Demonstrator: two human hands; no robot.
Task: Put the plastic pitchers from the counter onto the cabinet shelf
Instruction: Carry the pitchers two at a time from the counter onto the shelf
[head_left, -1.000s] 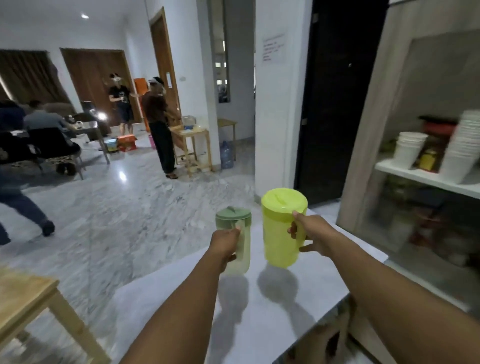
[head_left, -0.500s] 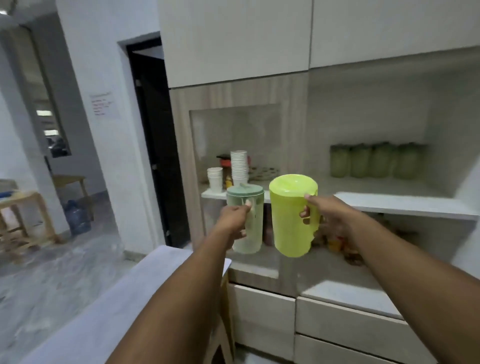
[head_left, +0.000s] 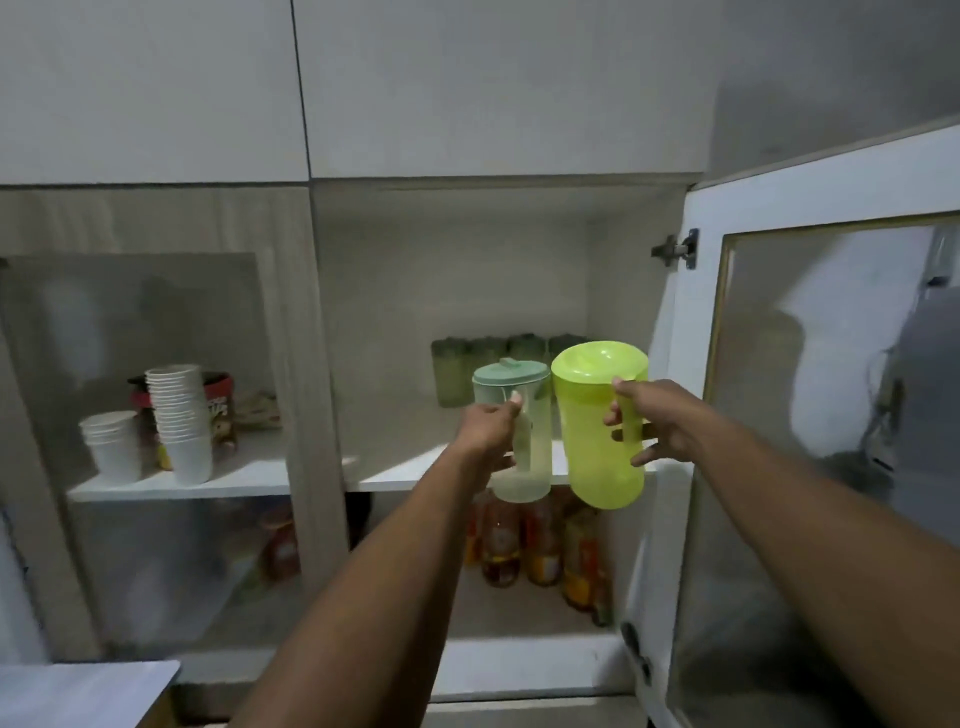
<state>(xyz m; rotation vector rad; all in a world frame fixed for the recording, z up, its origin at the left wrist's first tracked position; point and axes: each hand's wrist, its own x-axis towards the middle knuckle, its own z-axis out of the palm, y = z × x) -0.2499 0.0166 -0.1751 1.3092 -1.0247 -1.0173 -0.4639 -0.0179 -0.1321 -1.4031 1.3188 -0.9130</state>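
Wall cabinet (head_left: 467, 104) fills the view: pale flat upper doors, below them an open compartment with a light wood-grain interior. Glass-panelled door (head_left: 831, 415) with white frame stands swung open at right, hinge visible at its upper corner; reflections in the pane are blurred. A second glass front at left is closed. White shelf (head_left: 405, 467) runs across mid-height, lit on its front edge. Corner of a pale counter (head_left: 83, 686) shows at lower left.

Behind the left glass: two stacks of white cups (head_left: 176, 421) on the shelf, a red-labelled container behind them, label unreadable. Back of the open shelf: row of green jars (head_left: 467, 364), side by side. Lower compartment: bottles (head_left: 524, 540) with orange-yellow labels, upright, blurred.

Both pitchers are held in the air at the shelf's front edge, upright, just beside each other, bases below shelf level. Left hand (head_left: 488, 428) is wrapped around the handle of the clear pitcher (head_left: 519, 415) with pale green lid, thumb on top. Right hand (head_left: 654, 421) is wrapped around the handle of the yellow-green pitcher (head_left: 597, 431), fingers curled through it.
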